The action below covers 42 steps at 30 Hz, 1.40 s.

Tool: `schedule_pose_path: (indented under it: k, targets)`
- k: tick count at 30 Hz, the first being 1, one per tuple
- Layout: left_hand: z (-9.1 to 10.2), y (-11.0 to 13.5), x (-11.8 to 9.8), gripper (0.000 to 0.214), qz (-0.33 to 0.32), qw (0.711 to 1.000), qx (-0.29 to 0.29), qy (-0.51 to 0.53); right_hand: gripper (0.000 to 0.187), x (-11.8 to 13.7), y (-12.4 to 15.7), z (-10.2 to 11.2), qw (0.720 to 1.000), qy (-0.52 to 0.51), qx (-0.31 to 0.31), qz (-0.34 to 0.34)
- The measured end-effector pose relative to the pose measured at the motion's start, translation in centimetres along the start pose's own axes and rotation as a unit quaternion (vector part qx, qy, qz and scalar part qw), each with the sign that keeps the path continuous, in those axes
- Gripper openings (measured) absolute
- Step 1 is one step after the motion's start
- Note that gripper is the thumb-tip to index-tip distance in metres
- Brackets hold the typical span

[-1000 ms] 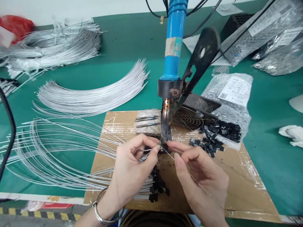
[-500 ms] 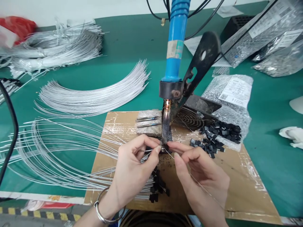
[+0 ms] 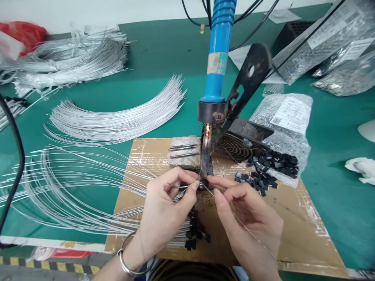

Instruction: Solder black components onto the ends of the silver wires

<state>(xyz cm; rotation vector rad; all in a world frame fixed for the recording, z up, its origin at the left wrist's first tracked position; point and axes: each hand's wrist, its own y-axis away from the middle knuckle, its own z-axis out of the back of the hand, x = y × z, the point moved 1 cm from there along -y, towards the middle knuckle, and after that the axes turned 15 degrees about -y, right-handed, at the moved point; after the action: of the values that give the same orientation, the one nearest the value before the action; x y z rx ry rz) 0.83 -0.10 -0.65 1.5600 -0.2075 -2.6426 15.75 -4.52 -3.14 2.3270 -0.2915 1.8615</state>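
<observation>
A blue-handled soldering iron (image 3: 217,84) is fixed in a black metal stand, its hot end pointing down. Right at the tip, my left hand (image 3: 170,210) pinches a thin wire (image 3: 183,187) between thumb and forefinger; the wire's end is partly hidden by the fingers. From the other side, my right hand (image 3: 249,218) holds a strand of solder wire (image 3: 244,225) that runs from the tip down across the palm. A small black piece (image 3: 206,184) shows beside the fingertips. Below my left hand lie several white wires with black connectors (image 3: 191,232) on their ends.
Brown cardboard (image 3: 293,230) covers the green table (image 3: 164,50). A sponge block (image 3: 184,158) bears metal rods. Loose black connector housings (image 3: 263,175) lie near a plastic bag (image 3: 284,117). A curved bundle of white wires (image 3: 117,121) lies at the left.
My right thumb has shifted very slightly left along the solder wire. Both hands otherwise keep their place at the iron's tip; the whole view has moved a little.
</observation>
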Motion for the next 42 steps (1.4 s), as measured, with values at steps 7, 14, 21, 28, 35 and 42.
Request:
schedule_pose_path:
  k: [7, 14, 21, 28, 35, 42]
  targets:
    - [-0.08, -0.02, -0.07, 0.012, 0.001, 1.000, 0.003, -0.007, 0.018, -0.13, -0.04, 0.14, 1.000, 0.023, 0.004, 0.017]
    - [-0.08, 0.09, -0.02, 0.013, -0.010, 1.000, -0.001, -0.022, 0.017, -0.13, 0.01, 0.01, 0.997, 0.048, 0.015, 0.055]
    - [-0.03, 0.25, -0.10, 0.014, -0.017, 1.000, -0.003, -0.025, 0.017, -0.13, 0.04, -0.13, 0.996, 0.055, 0.011, 0.067]
    - [-0.14, -0.01, -0.22, 0.014, -0.031, 0.999, -0.010, -0.026, 0.017, -0.44, 0.09, -0.01, 0.996, 0.045, 0.013, 0.073]
    - [-0.18, 0.01, 0.05, 0.016, -0.047, 0.999, -0.016, -0.019, 0.018, -0.63, 0.04, -0.01, 0.995, 0.040, 0.011, 0.096]
    - [-0.17, 0.10, 0.07, 0.017, -0.054, 0.998, -0.019, -0.012, 0.017, -0.67, 0.06, -0.14, 0.995, 0.045, 0.004, 0.093]
